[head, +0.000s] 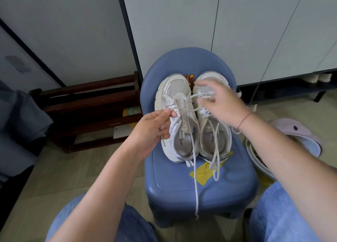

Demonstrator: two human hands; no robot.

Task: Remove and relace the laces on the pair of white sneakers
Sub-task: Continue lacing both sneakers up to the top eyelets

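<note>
Head view | white sneakers side by side on blue plastic chair | left hand pinching lace beside an eyelet | right hand motion-blurred at same lace (grip: cannot tell) | lace likely soft, light, limp; best pinched near stiffer tip

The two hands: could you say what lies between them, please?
Head view: the left sneaker and its lace lie between the left hand and right hand.
</note>
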